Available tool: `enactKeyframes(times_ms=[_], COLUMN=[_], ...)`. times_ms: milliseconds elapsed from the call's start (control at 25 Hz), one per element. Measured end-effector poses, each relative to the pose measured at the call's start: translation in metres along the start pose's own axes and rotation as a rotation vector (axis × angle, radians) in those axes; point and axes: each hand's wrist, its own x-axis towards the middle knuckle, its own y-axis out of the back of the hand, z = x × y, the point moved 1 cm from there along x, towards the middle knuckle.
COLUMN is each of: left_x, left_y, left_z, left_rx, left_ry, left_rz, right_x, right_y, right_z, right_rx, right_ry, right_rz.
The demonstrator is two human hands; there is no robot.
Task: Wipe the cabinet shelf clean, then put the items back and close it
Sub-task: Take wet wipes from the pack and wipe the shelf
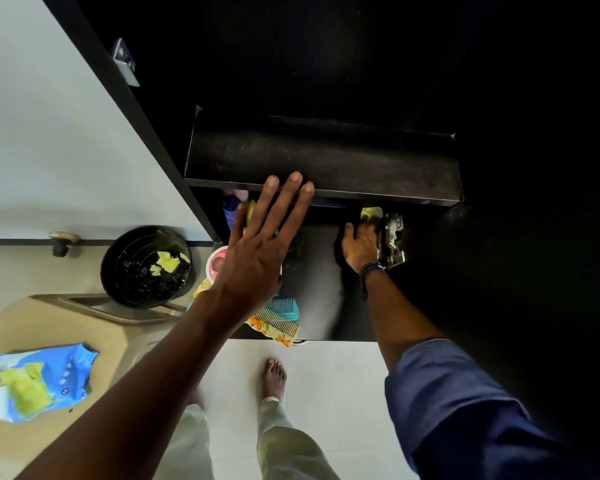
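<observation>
Left hand (257, 244): arm stretched forward, fingers straight and fanned, tips touching the upper shelf (326, 161) front edge.
Right hand (361, 247): under that shelf, gripping one yellow wipe (371, 213), beside one hinge (392, 240).
Lower shelf (316, 289): two combs (284, 323), one blue bottle (231, 206).
Floor: one black bin (146, 266).

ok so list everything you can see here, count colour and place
cabinet: 1, black, open ahead
upper shelf: 1, black, dusty
door: 1, white, swung left
hinges: 2, metal, by right hand and on door
bottle: 1, blue, lower shelf, back left
tub: 1, red and white, behind left hand
combs: 2, teal and pale, lower shelf front
floral cloth: 1, yellow, under combs
bin: 1, black, floor left
wipe packet: 1, blue, beige surface left
yellow wipe: 1, in right hand
foot: 1, bare, white floor
left hand: 1, open, fingertips at upper shelf edge
right hand: 1, holds yellow wipe, lower shelf
</observation>
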Motion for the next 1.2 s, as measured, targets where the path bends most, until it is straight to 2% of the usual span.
enactKeyframes(times_ms=[160,280,400,520,640,760,880,1000,1120,1200], left_x=[0.000,0.000,0.000,0.000,0.000,-0.001,-0.001,-0.002,-0.003,-0.003], left_y=[-0.001,0.000,0.002,0.004,0.005,0.004,0.004,0.005,0.006,0.004], left_z=[0.000,0.000,0.001,0.002,0.002,0.003,0.002,0.001,0.001,0.001], left_rx=[-0.014,-0.044,-0.054,-0.066,-0.060,-0.063,-0.040,-0.021,-0.024,-0.034], left_ry=[0.005,0.012,0.015,0.017,0.013,0.004,0.003,-0.003,-0.005,-0.003], left_rz=[0.007,-0.009,-0.019,-0.033,-0.025,-0.009,0.006,0.019,0.034,0.041], right_x=[-0.051,-0.119,-0.179,-0.179,-0.129,-0.093,-0.102,-0.148,-0.184,-0.189], right_y=[-0.037,-0.067,-0.066,-0.045,-0.026,-0.021,-0.037,-0.058,-0.060,-0.050], right_z=[0.000,0.032,0.078,0.105,0.087,0.044,0.014,0.027,0.072,0.102], right_rx=[-0.053,-0.140,-0.125,-0.124,-0.130,-0.095,-0.100,-0.097,-0.065,-0.095], right_ry=[0.303,0.420,0.402,0.316,0.228,0.116,0.291,0.486,0.546,0.523], right_rz=[-0.018,-0.099,-0.080,-0.036,-0.018,-0.100,-0.178,-0.246,-0.216,-0.160])
